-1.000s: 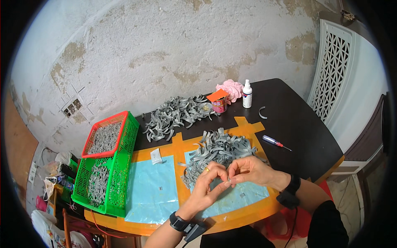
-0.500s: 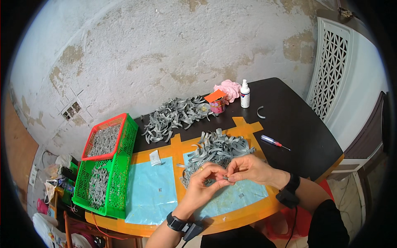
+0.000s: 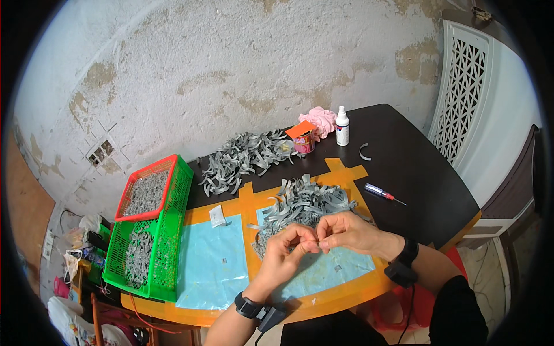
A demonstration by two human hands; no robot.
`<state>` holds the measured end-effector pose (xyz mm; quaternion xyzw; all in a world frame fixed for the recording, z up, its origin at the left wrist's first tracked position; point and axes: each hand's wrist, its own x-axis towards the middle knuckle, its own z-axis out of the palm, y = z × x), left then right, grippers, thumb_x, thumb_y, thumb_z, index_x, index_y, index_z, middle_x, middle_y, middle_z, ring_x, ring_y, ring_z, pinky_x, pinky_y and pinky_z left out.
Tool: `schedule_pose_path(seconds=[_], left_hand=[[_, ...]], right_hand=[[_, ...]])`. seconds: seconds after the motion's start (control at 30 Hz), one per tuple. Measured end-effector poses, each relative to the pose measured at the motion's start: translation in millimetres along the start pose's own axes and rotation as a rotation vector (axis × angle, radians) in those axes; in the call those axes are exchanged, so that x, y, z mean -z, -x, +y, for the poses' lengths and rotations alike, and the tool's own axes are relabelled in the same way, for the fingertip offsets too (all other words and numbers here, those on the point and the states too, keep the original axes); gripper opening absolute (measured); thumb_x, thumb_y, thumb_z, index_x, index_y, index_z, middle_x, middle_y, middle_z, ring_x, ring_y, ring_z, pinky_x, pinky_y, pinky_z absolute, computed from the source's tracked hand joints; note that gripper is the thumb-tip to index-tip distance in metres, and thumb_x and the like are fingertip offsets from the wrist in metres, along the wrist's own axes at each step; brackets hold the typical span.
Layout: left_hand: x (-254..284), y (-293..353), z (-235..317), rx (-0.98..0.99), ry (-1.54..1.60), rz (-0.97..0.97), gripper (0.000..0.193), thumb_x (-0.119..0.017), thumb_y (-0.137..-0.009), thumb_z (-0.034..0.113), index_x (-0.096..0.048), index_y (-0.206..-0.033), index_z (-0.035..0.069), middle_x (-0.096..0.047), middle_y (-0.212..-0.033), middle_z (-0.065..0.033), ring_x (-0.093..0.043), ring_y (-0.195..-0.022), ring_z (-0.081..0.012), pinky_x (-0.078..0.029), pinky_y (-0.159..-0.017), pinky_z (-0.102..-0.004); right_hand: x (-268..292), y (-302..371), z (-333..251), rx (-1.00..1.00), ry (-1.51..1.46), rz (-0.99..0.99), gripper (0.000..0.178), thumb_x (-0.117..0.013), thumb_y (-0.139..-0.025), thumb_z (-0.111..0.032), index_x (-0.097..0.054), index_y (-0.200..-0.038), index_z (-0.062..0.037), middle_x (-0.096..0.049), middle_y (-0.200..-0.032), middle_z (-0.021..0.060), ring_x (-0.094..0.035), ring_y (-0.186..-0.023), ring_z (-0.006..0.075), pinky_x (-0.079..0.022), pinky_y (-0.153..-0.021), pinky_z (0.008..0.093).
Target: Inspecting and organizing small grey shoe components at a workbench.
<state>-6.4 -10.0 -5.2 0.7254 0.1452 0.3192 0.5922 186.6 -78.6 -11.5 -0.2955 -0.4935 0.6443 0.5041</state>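
Observation:
Over the front of the table, my left hand [image 3: 287,252] and my right hand [image 3: 353,234] meet fingertip to fingertip. Both are closed in a pinch; whatever lies between the fingers is too small to make out. Just beyond them rises a heap of curved grey strips [image 3: 309,202], partly covered by my hands. Beneath is a light blue sheet [image 3: 352,264] held down with orange tape, and a tiny grey piece [image 3: 338,268] rests on it near my right hand.
At left, a red basket [image 3: 167,167] of small grey pieces sits on a green basket [image 3: 167,282] holding more. Farther back lie another strip pile [image 3: 242,155], a tin [image 3: 304,142], a pink cloth [image 3: 320,120] and a white bottle [image 3: 342,128]. A screwdriver [image 3: 384,194] lies at right.
My fingertips have shifted slightly and pressed closer together. The small grey piece that showed between them is no longer visible. The view has tilted a little.

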Motion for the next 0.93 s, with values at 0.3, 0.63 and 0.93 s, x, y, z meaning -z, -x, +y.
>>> schedule_pose_path(seconds=[0.3, 0.63, 0.93], left_hand=[[57.6, 1.3, 37.8, -0.262, 0.041, 0.694, 0.007, -0.056, -0.093, 0.009, -0.050, -0.092, 0.005, -0.057, -0.085, -0.0060, -0.058, -0.067, -0.0129, -0.049, -0.062, -0.0260], [295.0, 134.9, 73.4, -0.110, -0.516, 1.043, 0.008, -0.062, -0.087, 0.001, -0.058, -0.094, 0.001, -0.061, -0.087, -0.0050, -0.060, -0.073, -0.0108, -0.052, -0.066, -0.0236], [178.9, 75.0, 79.8, -0.037, -0.884, 0.637, 0.020, -0.063, -0.081, -0.002, -0.062, -0.101, 0.002, -0.061, -0.102, -0.0082, -0.058, -0.096, -0.0179, -0.049, -0.068, -0.0252]], right_hand=[[29.1, -2.3, 0.6, 0.217, 0.527, 0.410, 0.006, -0.063, -0.085, -0.003, -0.061, -0.091, -0.0011, -0.060, -0.083, 0.0004, -0.055, -0.073, 0.0053, -0.047, -0.064, 0.0228], [25.7, -3.1, 0.4, 0.452, 1.265, 0.272, 0.022, -0.062, -0.076, 0.005, -0.067, -0.095, -0.0036, -0.053, -0.090, 0.0084, -0.055, -0.085, 0.0251, -0.048, -0.073, 0.0339], [30.1, -1.9, -0.6, 0.444, 1.449, 0.244, 0.009, -0.063, -0.080, -0.006, -0.066, -0.089, -0.0061, -0.052, -0.095, 0.0071, -0.055, -0.089, 0.0258, -0.048, -0.075, 0.0354]])
